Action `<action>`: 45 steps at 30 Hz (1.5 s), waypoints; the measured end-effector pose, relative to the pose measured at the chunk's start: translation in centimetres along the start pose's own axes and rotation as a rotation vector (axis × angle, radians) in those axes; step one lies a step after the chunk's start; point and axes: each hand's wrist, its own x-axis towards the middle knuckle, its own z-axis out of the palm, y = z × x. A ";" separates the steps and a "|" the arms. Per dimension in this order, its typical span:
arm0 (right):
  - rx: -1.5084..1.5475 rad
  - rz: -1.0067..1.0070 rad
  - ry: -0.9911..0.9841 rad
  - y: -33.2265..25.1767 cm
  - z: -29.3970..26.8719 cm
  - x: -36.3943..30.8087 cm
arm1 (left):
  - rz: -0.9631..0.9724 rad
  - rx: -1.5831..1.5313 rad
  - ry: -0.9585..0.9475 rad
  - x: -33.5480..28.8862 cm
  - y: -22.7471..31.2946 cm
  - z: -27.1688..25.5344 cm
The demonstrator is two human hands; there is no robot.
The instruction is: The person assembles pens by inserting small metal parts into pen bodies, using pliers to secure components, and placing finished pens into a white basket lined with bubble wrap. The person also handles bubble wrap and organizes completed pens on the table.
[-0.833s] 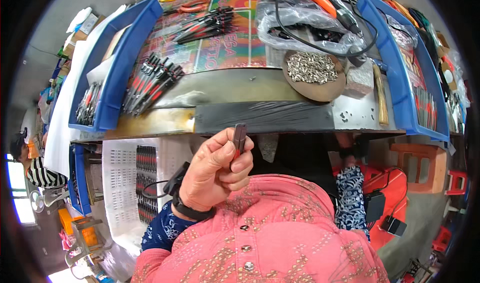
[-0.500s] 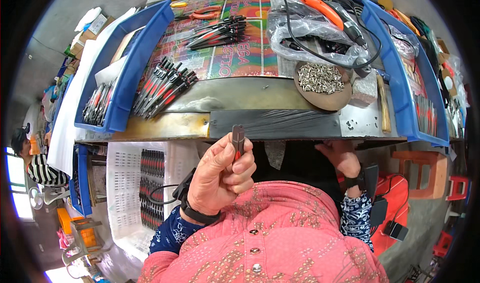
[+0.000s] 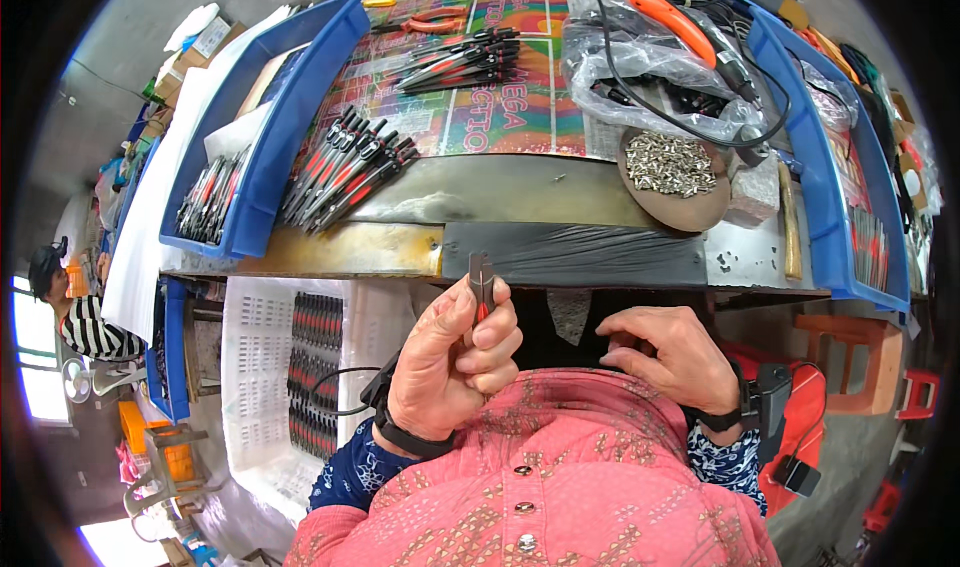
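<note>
My left hand [image 3: 450, 362] is closed around a slim black-and-red handled tool [image 3: 481, 279]. Its flat grey end sticks up above the thumb and forefinger, just in front of the bench edge. The rest of it is hidden in the fist. To the right, over my lap, my right hand [image 3: 672, 355] has its fingers curled in toward the palm. Whatever those fingers hold, if anything, is hidden. On the bench beyond lie a bundle of black-and-red tools [image 3: 345, 172] and a second pile [image 3: 465, 62] farther back.
A round brown dish of small metal pins [image 3: 672, 165] sits near an orange electric screwdriver [image 3: 675, 29]. Blue bins flank the bench at left [image 3: 258, 177] and right [image 3: 815, 217]. Below stands a white crate [image 3: 255, 367] with rows of tools. A hammer handle [image 3: 790, 222] lies right.
My right hand has come up and inward from under the bench edge, nearer the left hand. My left hand keeps its hold on the tool. The view has shifted slightly.
</note>
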 end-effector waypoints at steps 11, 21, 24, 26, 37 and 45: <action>0.060 -0.119 -0.014 -2.4 -0.1 2.2 | 0.075 -0.109 0.170 -2.0 0.0 -1.0; -0.525 -0.275 0.458 -3.9 -7.5 6.4 | 0.202 0.405 0.195 -0.5 0.9 1.1; -0.591 -0.206 0.497 -2.5 -9.6 8.3 | 0.243 0.554 0.260 -0.3 1.0 1.1; -0.603 -0.173 0.563 -1.3 -10.7 9.5 | 0.268 0.623 0.279 -0.4 1.2 1.0; -0.826 -0.126 0.258 2.9 -13.3 15.4 | 0.334 0.909 0.354 0.2 1.5 0.2; -0.768 -0.085 0.239 3.9 -12.3 17.5 | 0.376 1.017 0.350 0.5 1.4 0.2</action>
